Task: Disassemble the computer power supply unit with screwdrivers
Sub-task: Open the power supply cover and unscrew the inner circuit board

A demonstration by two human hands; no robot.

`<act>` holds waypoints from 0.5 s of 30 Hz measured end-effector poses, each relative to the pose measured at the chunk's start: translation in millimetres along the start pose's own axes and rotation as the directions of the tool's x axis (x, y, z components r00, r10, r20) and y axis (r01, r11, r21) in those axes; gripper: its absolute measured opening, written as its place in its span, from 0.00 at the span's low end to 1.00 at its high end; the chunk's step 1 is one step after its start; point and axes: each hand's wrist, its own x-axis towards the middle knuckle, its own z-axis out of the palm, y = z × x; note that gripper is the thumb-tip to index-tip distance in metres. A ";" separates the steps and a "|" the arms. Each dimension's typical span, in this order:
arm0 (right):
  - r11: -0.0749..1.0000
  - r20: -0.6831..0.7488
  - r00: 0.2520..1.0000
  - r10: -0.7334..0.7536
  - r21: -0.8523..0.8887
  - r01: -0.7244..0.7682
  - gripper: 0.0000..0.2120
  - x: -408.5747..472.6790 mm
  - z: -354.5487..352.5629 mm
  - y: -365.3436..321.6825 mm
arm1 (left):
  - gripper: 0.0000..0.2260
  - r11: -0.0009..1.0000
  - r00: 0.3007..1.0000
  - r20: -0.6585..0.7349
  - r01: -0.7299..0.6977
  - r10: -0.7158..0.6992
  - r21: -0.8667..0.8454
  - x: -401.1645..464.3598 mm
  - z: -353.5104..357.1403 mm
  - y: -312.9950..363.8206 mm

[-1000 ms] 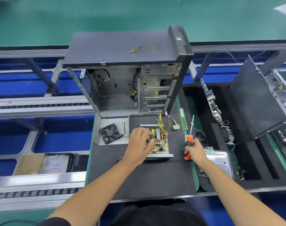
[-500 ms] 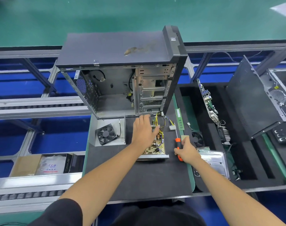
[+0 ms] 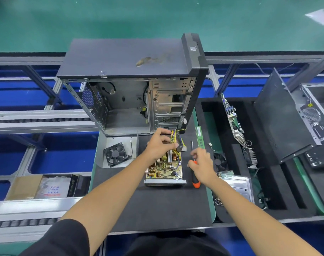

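Two bare hands work over a dark counter mat. Largest item: an opened computer case, standing directly beyond the left hand, its empty interior facing the camera. Well to the right of the right hand, a foam tray holds a motherboard on edge, with a second case panel leaning at its far side. The power supply unit lies flat on the counter with its cover off and circuit board exposed; its near half sits just below the left grip, and the right hand is just beside its right edge. A detached cover panel carrying a fan lies to the left of the left hand. The left grip is closed on the bundle of yellow wires at the far end of the unit, fingers curled around them. The screwdriver, orange and black handled, lies on the counter parallel to the unit's right side, shaft pointing away. The right grip is loosely curled over the handle; whether it actually clamps the handle cannot be determined. A green memory stick lies just beyond the right hand.
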 end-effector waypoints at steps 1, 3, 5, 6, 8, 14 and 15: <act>0.997 0.058 0.998 -0.006 0.075 0.001 0.14 1.6 1.1 -5.1 | 0.25 1.000 1.000 0.020 -0.016 0.016 -0.018 -1.5 -1.9 -0.8; 0.988 0.154 0.988 -0.027 0.154 0.003 0.16 3.2 4.3 -13.6 | 0.26 0.997 0.998 0.054 -0.029 0.033 -0.073 -4.5 -6.2 -2.3; 0.990 0.191 0.980 -0.052 0.139 0.025 0.17 4.6 9.0 -18.5 | 0.27 0.992 0.994 0.094 -0.036 0.047 -0.122 -6.8 -10.8 -4.1; 0.992 0.200 0.978 -0.057 0.123 0.032 0.19 5.4 11.2 -21.1 | 0.25 0.989 0.992 0.115 -0.045 0.061 -0.140 -7.9 -12.6 -4.1; 0.993 0.216 0.976 -0.031 0.119 0.005 0.20 5.5 16.5 -27.4 | 0.19 0.986 0.985 0.147 -0.068 0.091 -0.155 -9.7 -14.9 -4.3; 0.970 0.217 0.966 0.138 0.168 -0.176 0.24 0.0 37.0 -45.6 | 0.15 0.971 0.984 0.143 -0.075 0.110 -0.226 -10.5 -21.9 -3.2; 0.951 0.219 0.963 0.155 0.231 -0.205 0.25 -0.7 39.9 -48.7 | 0.14 0.969 0.984 0.142 -0.073 0.109 -0.237 -9.9 -23.3 -1.8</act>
